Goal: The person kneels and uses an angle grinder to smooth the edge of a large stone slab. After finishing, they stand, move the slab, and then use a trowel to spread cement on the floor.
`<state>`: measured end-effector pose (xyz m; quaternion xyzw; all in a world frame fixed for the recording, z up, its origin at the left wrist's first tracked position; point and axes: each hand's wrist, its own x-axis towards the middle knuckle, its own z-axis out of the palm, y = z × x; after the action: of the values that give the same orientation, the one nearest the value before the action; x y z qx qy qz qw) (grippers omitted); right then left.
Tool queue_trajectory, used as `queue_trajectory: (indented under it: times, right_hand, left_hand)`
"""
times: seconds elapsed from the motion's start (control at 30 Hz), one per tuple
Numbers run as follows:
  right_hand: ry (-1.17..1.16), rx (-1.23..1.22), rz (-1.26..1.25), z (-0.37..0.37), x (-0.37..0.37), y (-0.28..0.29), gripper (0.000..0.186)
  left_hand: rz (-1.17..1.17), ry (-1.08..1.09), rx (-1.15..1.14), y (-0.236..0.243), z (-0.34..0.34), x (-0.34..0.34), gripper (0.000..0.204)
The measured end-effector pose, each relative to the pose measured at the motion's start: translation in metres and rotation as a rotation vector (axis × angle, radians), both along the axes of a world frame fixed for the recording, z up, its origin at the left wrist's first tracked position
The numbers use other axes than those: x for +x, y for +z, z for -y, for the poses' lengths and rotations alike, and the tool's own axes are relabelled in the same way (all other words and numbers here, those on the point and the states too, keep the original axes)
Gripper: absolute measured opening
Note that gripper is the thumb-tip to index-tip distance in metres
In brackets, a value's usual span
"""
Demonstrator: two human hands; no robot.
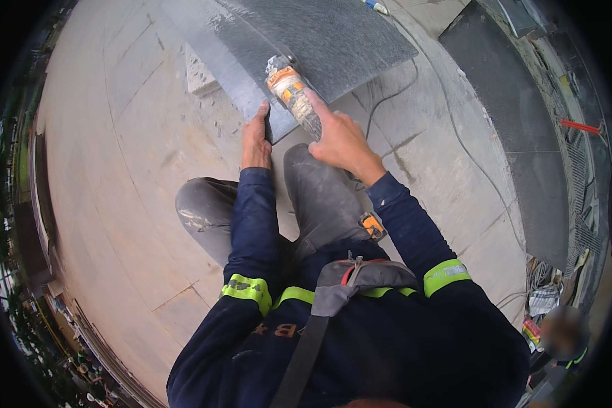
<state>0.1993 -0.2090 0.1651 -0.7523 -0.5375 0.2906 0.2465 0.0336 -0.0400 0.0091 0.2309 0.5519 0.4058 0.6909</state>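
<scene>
Left hand: lies flat on the near edge of the dark stone slab.
Right hand: grips a dusty orange power tool resting on the slab.
Slab: raised on a pale block.
Cable: trails across the paved floor.
Knees: bent, grey trousers.

Dark speckled stone under a dusty power tool, on pale paving.

We see a grey slab of polished-looking speckled stone, its surface smooth with a dull sheen and streaked with dust. The angle grinder looks like orange plastic with a grey body, caked in matt pale dust. The paving beneath is pale stone, matt and slightly gritty. Our sleeves are dark blue cloth with glossy yellow reflective bands; the trousers are grey, dust-smeared fabric.
</scene>
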Motion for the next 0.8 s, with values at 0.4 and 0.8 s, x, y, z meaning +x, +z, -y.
queue_trajectory:
  times: [0.4,0.8]
  right_hand:
    - [0.036,0.049,0.014,-0.032,0.001,-0.011,0.102]
    - [0.061,0.058,0.014,-0.071,0.002,-0.01,0.1]
  left_hand:
    - [-0.045,-0.023,0.04,0.006,0.003,-0.003,0.06]
    - [0.015,0.022,0.091,0.011,0.005,-0.003,0.055]
